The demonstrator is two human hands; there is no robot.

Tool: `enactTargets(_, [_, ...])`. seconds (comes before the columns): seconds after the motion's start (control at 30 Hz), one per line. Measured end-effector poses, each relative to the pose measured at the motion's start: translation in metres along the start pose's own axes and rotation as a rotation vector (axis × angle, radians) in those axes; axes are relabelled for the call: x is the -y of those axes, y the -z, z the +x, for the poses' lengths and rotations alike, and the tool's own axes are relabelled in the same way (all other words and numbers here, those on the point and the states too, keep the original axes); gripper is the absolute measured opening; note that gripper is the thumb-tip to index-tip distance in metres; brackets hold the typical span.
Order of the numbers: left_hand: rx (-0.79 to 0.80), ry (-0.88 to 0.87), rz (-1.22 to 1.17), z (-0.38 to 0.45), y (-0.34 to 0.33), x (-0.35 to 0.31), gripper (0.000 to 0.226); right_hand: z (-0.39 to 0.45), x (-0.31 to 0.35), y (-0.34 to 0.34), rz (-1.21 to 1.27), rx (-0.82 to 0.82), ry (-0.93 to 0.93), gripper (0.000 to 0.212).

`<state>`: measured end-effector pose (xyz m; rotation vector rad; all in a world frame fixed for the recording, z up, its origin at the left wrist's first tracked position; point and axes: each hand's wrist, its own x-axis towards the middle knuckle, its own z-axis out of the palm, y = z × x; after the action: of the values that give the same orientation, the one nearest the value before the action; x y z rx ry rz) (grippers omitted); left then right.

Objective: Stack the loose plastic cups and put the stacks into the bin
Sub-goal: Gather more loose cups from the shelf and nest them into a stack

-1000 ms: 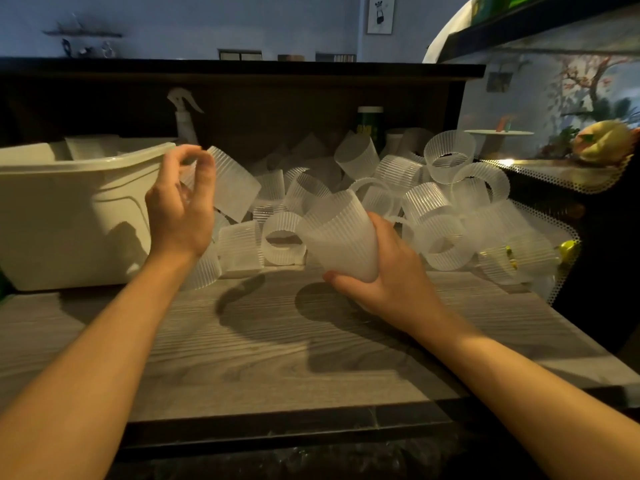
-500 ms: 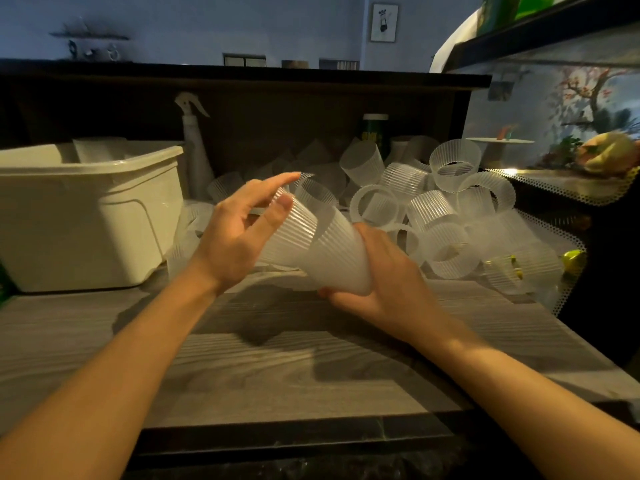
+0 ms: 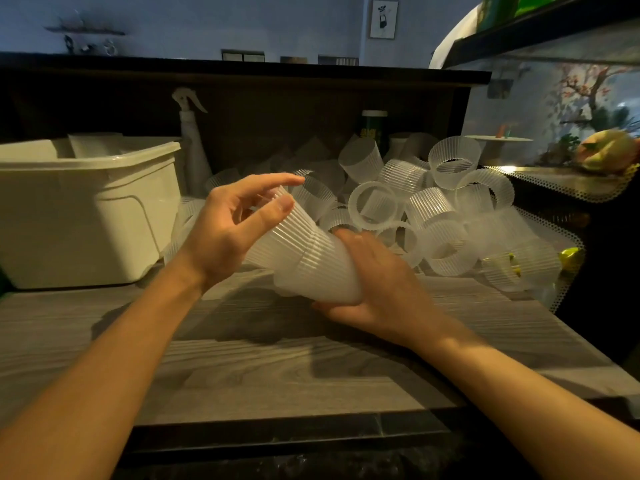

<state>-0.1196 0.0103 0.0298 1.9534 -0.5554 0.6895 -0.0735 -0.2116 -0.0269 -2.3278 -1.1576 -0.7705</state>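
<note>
Cups — thin ribbed plastic, we judge them light, springy and easily crushed, best held round the wall. From the head view, our right hand [image 3: 377, 282] grips the stack [image 3: 311, 271] at its base while our left hand [image 3: 228, 226] pinches the cup [image 3: 277, 237] entering it — the bin [image 3: 86, 216] stands to the left.

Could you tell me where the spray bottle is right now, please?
In the head view, the spray bottle stands upright at the back of the counter, left of centre, just right of the bin and left of the cup pile.
</note>
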Motion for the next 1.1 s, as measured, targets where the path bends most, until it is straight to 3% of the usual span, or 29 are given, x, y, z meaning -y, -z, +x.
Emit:
enactTargets(0.23, [-0.05,0.002,0.01,-0.001,-0.001,-0.001,0.038,-0.001,-0.001,0.001,0.047,-0.022,-0.018,0.089])
enactTargets(0.4, [-0.118,-0.102,0.11,-0.003,-0.009,0.0,0.036,-0.002,-0.001,0.005,0.108,-0.059,-0.064,0.09])
enactTargets(0.53, [-0.029,-0.145,0.245,0.0,-0.005,0.004,0.035,-0.001,-0.001,0.004,0.066,-0.047,-0.027,0.09])
enactTargets(0.63, [0.093,-0.157,0.321,-0.003,-0.016,0.007,0.051,0.0,0.0,0.001,0.019,-0.032,0.001,0.09])
enactTargets(0.77, [0.243,-0.034,0.205,-0.008,-0.044,0.007,0.086,0.0,0.001,0.0,0.039,-0.045,-0.038,0.092])
enactTargets(0.83, [0.187,-0.057,0.17,-0.004,-0.04,0.006,0.085,0.0,0.0,0.001,0.075,-0.054,-0.06,0.09])
enactTargets(0.9, [-0.024,-0.053,0.214,0.001,-0.027,0.007,0.076,0.0,-0.001,0.003,0.131,-0.058,-0.095,0.089])
enactTargets(1.0, [-0.399,0.1,0.608,0.002,0.007,0.019,0.069,0.0,-0.001,0.004,0.171,-0.066,-0.148,0.088])
enactTargets(1.03, [-0.409,0.233,0.781,0.0,0.018,0.025,0.075,0.001,-0.001,0.004,0.168,-0.054,-0.156,0.087])
enactTargets(1.1, [-0.255,0.58,1.006,-0.007,0.036,0.032,0.097,0.005,-0.001,0.005,0.154,-0.013,-0.152,0.085])
